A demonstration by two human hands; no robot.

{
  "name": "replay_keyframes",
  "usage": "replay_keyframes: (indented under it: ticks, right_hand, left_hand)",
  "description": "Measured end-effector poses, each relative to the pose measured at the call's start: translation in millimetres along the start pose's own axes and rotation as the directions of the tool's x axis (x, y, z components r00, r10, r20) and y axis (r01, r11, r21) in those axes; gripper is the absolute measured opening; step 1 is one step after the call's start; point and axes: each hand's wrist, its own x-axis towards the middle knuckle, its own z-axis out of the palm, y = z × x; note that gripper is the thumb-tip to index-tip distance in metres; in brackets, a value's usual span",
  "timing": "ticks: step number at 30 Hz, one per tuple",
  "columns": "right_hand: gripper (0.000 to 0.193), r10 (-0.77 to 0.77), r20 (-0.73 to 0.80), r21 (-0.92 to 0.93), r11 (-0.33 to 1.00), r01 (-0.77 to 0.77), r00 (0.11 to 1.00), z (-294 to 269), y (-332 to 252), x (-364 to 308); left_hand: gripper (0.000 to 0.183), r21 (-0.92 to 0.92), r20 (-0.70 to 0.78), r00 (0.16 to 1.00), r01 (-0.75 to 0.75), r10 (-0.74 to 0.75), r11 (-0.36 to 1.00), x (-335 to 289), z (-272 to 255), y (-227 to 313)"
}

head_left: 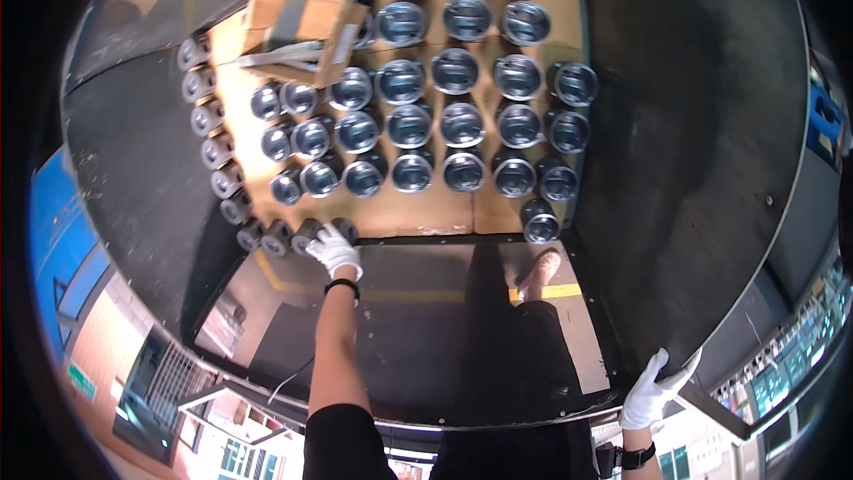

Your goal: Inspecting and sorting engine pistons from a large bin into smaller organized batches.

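My left hand [335, 250], in a white glove, reaches over the near left edge of a cardboard sheet [404, 213]. Its fingers close around a dark grey metal cylinder [305, 235] at the end of a row. Just to the right of it stands another grey cylinder [345, 230], partly covered by the fingertips. My right hand [651, 396], also gloved in white, rests at the near right rim of a large black-walled bin [693, 124]. Its thumb and fingers are spread against the rim, with nothing held.
Rows of shiny piston-like metal cups [462, 124] stand on the cardboard. Grey cylinders [216, 151] line its left side. An open cardboard box [298, 31] with something inside lies on the cups at the far left. A reflective near wall [418, 329] separates me from them.
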Motion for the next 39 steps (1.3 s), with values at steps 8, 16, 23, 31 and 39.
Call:
replay_keyframes:
  ticks: [8, 16, 23, 31, 39]
  right_hand:
    - [0.061, 0.074, 0.121, 0.152, 0.984, -0.092, 0.990, -8.6, -16.7, 8.4]
    - [0.063, -0.197, 0.074, 0.321, 0.933, 0.164, 0.978, -63.7, -29.7, 15.9]
    - [0.053, -0.254, 0.530, 0.820, 0.399, -0.411, 0.809, -175.6, -13.0, -26.6]
    - [0.034, -0.403, 0.636, 0.480, -0.461, -0.747, 0.658, -298.4, 98.2, -2.7]
    - [0.027, -0.433, 0.507, 0.466, -0.590, -0.659, 0.745, -333.9, 163.2, -28.2]
  left_hand:
    - [0.097, -0.120, 0.073, 0.980, -0.174, 0.184, 0.977, -42.9, -51.1, 27.6]
    - [0.078, -0.573, -0.392, 0.673, -0.712, 0.627, 0.406, -310.0, -234.4, 9.9]
    - [0.095, -0.172, -0.826, 0.199, -0.980, 0.527, 0.101, -569.0, -321.1, -47.4]
    - [0.048, -0.394, -0.869, 0.219, -0.849, 0.444, -0.352, -666.2, -325.8, -38.5]
    - [0.041, -0.016, -0.735, -0.219, -0.941, 0.642, -0.338, -733.9, -355.2, -32.6]
